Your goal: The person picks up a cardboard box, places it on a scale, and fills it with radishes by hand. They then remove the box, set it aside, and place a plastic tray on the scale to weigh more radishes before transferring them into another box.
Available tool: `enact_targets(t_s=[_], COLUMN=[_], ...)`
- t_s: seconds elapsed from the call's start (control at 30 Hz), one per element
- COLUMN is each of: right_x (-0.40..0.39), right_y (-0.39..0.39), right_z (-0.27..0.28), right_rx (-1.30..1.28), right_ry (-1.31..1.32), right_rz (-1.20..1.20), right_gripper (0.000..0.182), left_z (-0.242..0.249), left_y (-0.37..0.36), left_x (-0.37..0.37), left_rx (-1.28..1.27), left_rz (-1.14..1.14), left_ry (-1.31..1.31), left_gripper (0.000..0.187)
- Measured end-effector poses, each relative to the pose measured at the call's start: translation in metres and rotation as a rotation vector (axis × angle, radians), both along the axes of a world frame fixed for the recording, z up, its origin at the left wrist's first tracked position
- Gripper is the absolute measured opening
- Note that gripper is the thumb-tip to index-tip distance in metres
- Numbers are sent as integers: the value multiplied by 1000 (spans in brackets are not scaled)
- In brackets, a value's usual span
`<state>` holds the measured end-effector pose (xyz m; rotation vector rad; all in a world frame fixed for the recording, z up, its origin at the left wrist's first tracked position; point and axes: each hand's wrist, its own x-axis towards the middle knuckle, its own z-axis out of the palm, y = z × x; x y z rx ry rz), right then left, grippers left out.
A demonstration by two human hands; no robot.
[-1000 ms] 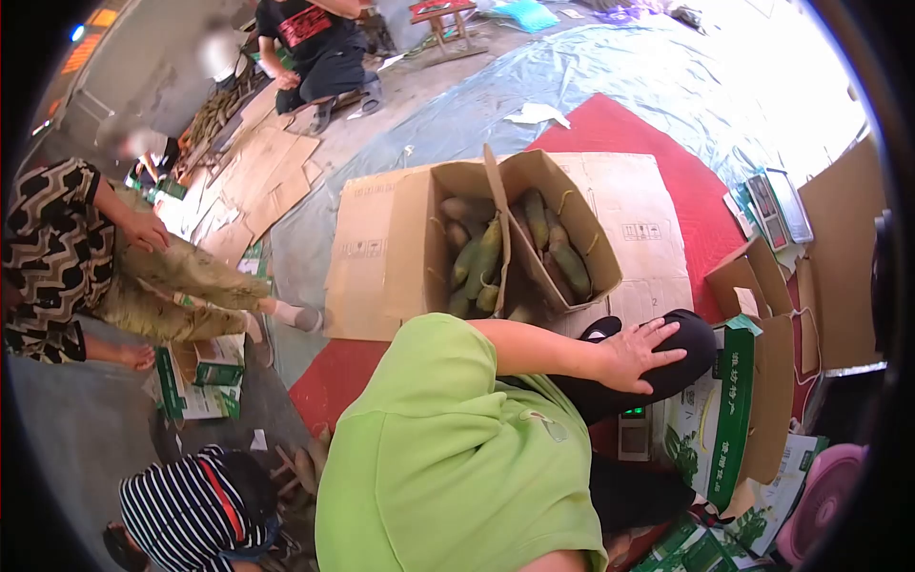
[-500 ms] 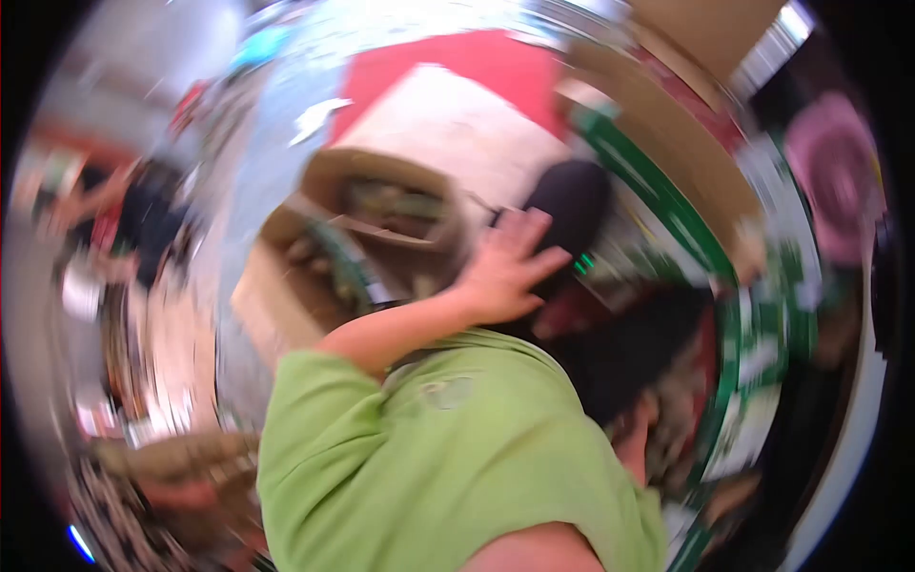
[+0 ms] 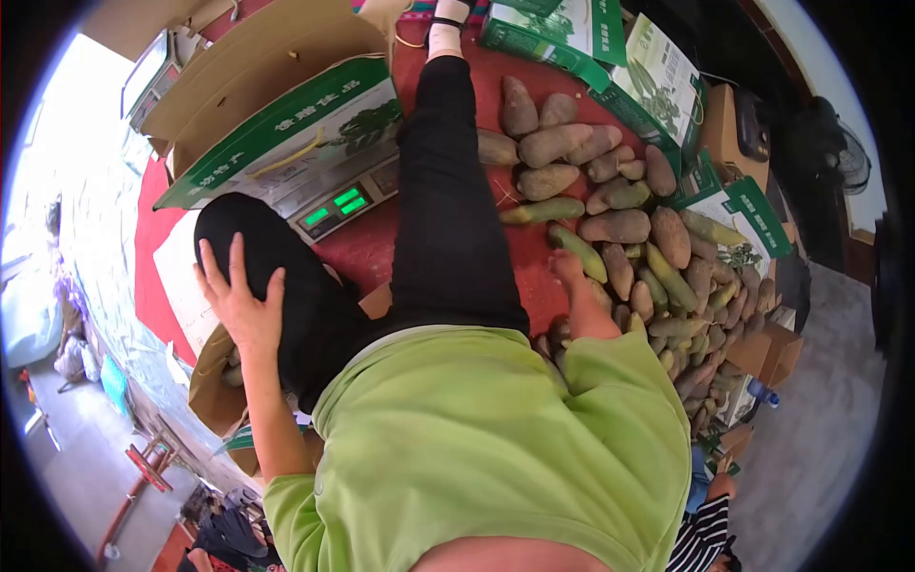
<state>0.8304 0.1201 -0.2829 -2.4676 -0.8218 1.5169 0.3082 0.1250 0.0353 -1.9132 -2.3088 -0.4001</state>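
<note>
My left hand (image 3: 243, 297) lies on my bent left knee, in black trousers (image 3: 286, 276), with its fingers spread and nothing held. On the other side, my right hand (image 3: 569, 270) reaches down to the red floor covering at the edge of a heap of long green and brown radishes (image 3: 624, 226). A green radish (image 3: 578, 252) lies right beside that hand. Its fingers show too little to tell their shape. Between my legs and a large open carton (image 3: 315, 129) sits a digital scale (image 3: 334, 210) with lit green digits.
Green-and-white printed cartons (image 3: 658, 91) stand behind the radishes. An open brown carton (image 3: 212, 386) stands by my left leg. A fan (image 3: 848, 162) is at the far right. Another person in a striped top (image 3: 701, 539) is at the lower right; someone else sits at the lower left.
My view has swung to the right and become sharp. The radish heap and the scale's display now show clearly. My left hand remains at my knee, fingers spread.
</note>
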Motion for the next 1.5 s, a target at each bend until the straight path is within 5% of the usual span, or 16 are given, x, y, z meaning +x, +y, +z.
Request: enact_targets(t_s=[0.07, 0.13, 0.33, 0.67, 0.77, 1.2, 1.37, 1.5], right_x=[3, 3, -25, -47, -47, -55, -77, -114], right_y=[8, 29, 141, 250, 247, 175, 189, 224], right_z=[-22, -38, 26, 3, 17, 63, 140, 236], right_rx=[53, 496, 382, 274, 276, 296, 487, 896], right_ry=[17, -69, 199, 39, 266, 554, 552, 578], right_rz=[16, 13, -640, -814, -873, -680, -559, -278], right_gripper=[31, 25, 52, 79, 78, 67, 77, 81], left_z=[2, 4, -2, -4, -8, -9, -3, -9], left_y=[4, 10, 19, 44, 47, 55, 69, 84], left_x=[-6, -14, -49, -45, -49, -53, -56, -68], left_rx=[22, 38, 30, -4, -3, 151, 311, 393], left_rz=[22, 56, 245, 255, 237, 287, 178, 19], left_ry=[32, 29, -60, -62, -38, -212, -32, 124], left_gripper=[71, 74, 75, 75, 75, 87, 92, 89])
